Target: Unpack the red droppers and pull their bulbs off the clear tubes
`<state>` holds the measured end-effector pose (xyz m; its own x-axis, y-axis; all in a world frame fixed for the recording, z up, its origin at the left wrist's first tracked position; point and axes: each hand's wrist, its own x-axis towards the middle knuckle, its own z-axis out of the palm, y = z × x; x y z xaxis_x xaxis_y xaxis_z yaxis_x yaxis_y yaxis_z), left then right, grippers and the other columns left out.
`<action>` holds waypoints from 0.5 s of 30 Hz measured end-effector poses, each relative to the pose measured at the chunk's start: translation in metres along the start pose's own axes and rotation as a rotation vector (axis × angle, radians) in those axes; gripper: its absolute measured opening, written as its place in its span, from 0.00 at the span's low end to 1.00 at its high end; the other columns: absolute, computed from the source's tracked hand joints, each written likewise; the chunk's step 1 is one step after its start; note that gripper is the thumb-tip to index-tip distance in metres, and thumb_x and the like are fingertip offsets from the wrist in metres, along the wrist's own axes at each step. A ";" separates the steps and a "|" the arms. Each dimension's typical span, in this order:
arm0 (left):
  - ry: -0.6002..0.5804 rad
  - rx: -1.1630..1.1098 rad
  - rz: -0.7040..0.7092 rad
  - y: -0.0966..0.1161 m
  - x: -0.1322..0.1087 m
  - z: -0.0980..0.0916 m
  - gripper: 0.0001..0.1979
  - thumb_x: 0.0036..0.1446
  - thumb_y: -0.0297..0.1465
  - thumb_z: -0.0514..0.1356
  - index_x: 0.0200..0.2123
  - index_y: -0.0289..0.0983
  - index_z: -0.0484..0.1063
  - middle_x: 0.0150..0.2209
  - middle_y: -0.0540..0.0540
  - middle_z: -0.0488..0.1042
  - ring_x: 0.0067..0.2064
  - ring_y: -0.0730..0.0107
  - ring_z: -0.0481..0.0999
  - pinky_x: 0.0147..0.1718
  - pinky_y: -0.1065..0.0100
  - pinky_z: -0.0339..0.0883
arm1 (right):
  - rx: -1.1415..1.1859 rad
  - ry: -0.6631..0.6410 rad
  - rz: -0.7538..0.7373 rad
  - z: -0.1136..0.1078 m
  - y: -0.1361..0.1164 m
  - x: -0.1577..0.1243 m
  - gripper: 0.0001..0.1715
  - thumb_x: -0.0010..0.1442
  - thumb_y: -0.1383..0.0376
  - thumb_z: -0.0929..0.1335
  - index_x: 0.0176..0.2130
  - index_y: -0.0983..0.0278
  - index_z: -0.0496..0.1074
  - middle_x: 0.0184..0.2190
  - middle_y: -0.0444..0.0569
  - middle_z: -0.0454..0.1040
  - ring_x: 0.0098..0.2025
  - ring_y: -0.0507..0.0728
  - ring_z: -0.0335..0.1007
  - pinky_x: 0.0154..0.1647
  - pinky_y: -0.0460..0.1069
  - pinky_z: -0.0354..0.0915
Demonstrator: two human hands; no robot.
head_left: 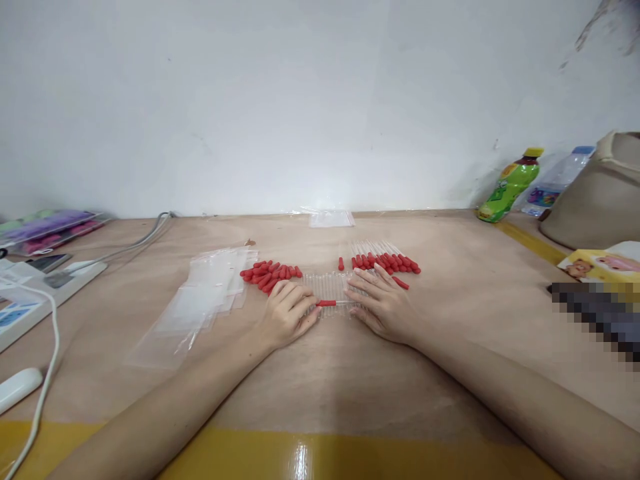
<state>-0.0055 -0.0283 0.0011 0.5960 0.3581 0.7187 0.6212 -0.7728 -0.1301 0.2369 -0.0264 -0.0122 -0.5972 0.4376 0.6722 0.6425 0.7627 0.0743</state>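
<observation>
My left hand point(291, 313) holds the left end of a red rubber piece point(327, 303) between its fingertips. A thin clear tube point(343, 303) runs from that piece to the right, under the fingers of my right hand point(379, 303). My right hand lies palm down with its fingers stretched out. Both hands rest at the sides of a row of clear tubes point(327, 285). A pile of red rubber pieces point(265, 272) lies beyond my left hand. Past my right hand are several clear tubes with red ends point(385, 261).
Clear plastic bags point(193, 307) lie left of my left hand. A power strip point(47, 300) and cables are at the far left. At the right stand a green bottle point(510, 187), a clear bottle point(557, 181) and a beige bag point(595, 200). A wall closes the back.
</observation>
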 end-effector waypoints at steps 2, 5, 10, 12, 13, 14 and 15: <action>0.004 -0.020 0.007 0.000 -0.002 0.000 0.04 0.52 0.28 0.58 0.34 0.38 0.69 0.31 0.46 0.73 0.34 0.67 0.70 0.34 0.63 0.62 | 0.018 0.025 -0.001 0.003 -0.002 0.001 0.11 0.59 0.65 0.63 0.41 0.60 0.72 0.45 0.46 0.73 0.55 0.59 0.60 0.60 0.63 0.49; 0.016 -0.064 -0.021 0.002 0.000 0.002 0.11 0.52 0.31 0.59 0.40 0.38 0.69 0.38 0.43 0.73 0.42 0.62 0.71 0.41 0.60 0.64 | 0.063 0.061 0.010 0.005 -0.005 0.004 0.10 0.59 0.67 0.63 0.38 0.61 0.74 0.41 0.46 0.75 0.52 0.58 0.64 0.59 0.63 0.52; -0.097 -0.101 0.023 0.009 0.009 0.010 0.17 0.54 0.37 0.58 0.47 0.38 0.67 0.50 0.40 0.69 0.55 0.57 0.63 0.52 0.55 0.60 | 0.107 0.097 -0.007 0.006 -0.007 0.004 0.11 0.59 0.66 0.63 0.40 0.61 0.73 0.40 0.46 0.76 0.50 0.58 0.66 0.58 0.62 0.55; -0.088 -0.113 0.058 0.010 0.011 0.013 0.10 0.56 0.33 0.56 0.42 0.38 0.70 0.45 0.43 0.73 0.53 0.61 0.66 0.51 0.57 0.61 | 0.113 0.092 -0.015 0.006 -0.007 0.003 0.12 0.59 0.66 0.63 0.41 0.61 0.73 0.40 0.47 0.75 0.50 0.57 0.66 0.57 0.61 0.55; -0.071 -0.117 0.068 0.011 0.012 0.014 0.08 0.56 0.31 0.56 0.40 0.38 0.71 0.43 0.45 0.74 0.52 0.63 0.68 0.51 0.58 0.62 | 0.114 0.084 -0.017 0.006 -0.008 0.003 0.12 0.59 0.65 0.63 0.42 0.61 0.73 0.41 0.47 0.75 0.50 0.57 0.66 0.57 0.61 0.55; -0.054 -0.119 0.075 0.012 0.012 0.015 0.07 0.57 0.30 0.56 0.39 0.38 0.71 0.41 0.46 0.75 0.50 0.64 0.70 0.50 0.59 0.63 | 0.113 0.077 -0.016 0.007 -0.008 0.003 0.13 0.59 0.64 0.63 0.43 0.61 0.72 0.42 0.48 0.75 0.51 0.58 0.66 0.57 0.61 0.56; -0.040 -0.118 0.082 0.012 0.012 0.015 0.07 0.57 0.30 0.56 0.38 0.37 0.71 0.40 0.46 0.76 0.49 0.65 0.71 0.50 0.59 0.64 | 0.111 0.071 -0.013 0.008 -0.008 0.003 0.14 0.59 0.63 0.63 0.44 0.62 0.72 0.43 0.49 0.74 0.51 0.58 0.65 0.57 0.61 0.56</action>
<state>0.0169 -0.0255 -0.0024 0.6638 0.3101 0.6806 0.5065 -0.8559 -0.1040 0.2266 -0.0276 -0.0168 -0.5672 0.3954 0.7224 0.5757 0.8177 0.0044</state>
